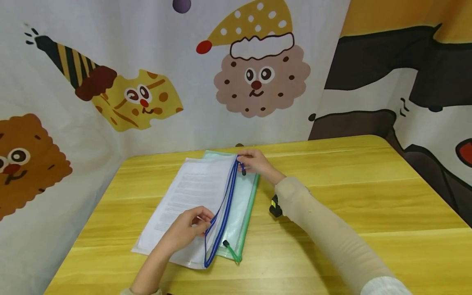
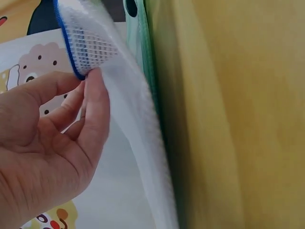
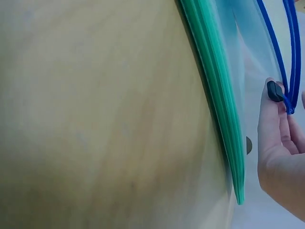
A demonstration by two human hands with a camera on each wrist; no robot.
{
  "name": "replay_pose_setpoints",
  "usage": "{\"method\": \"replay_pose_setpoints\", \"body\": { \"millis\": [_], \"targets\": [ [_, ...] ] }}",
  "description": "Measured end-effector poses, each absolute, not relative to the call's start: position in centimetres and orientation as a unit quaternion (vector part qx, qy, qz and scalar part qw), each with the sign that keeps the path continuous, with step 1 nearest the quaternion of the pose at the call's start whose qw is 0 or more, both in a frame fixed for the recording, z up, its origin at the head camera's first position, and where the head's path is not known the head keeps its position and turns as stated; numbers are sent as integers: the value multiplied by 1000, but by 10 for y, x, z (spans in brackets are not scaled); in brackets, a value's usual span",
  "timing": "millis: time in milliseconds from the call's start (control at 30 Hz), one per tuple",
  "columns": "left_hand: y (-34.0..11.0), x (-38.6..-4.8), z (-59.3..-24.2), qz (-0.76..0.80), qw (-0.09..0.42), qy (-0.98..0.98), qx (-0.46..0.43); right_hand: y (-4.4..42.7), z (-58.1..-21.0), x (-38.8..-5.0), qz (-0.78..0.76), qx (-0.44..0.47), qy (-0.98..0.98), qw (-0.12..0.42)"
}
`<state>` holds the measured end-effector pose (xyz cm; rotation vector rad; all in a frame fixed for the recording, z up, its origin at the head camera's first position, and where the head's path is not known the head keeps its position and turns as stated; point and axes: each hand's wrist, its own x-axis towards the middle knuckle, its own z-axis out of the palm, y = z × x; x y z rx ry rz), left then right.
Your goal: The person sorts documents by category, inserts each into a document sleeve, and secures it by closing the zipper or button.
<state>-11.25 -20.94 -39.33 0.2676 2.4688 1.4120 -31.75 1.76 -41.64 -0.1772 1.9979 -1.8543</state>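
Note:
A clear mesh zipper pouch with blue trim (image 1: pixel 195 184) holds printed paper, and its zipper side gapes partly along the edge. My left hand (image 1: pixel 184 229) pinches one lip of that blue edge near its lower end; the left wrist view shows thumb and finger on the blue trim (image 2: pixel 71 52). At the far corner my right hand (image 1: pixel 257 164) grips the end of the blue zipper, and its dark pull tab (image 3: pixel 274 91) lies against a finger. Underneath lies a green-trimmed zipper pouch (image 1: pixel 241 209), its green pull (image 1: pixel 232 252) hanging at the near corner.
Both pouches lie on a yellow wood-grain table (image 1: pixel 350 184). A small black object with a yellow mark (image 1: pixel 275 207) is beside the right forearm. Behind the table's far edge hangs a white curtain with cartoon prints (image 1: pixel 199 102).

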Motion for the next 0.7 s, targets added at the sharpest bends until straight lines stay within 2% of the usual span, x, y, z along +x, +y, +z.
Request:
{"method": "replay_pose_setpoints", "body": {
  "millis": [500,700],
  "targets": [
    [-201,-138,-385,464,190,854,139,10,-418,-307,-652,-37,739,163],
    [-190,-160,-383,468,180,853,141,10,-418,-304,-656,-34,737,160]
  ]
}}
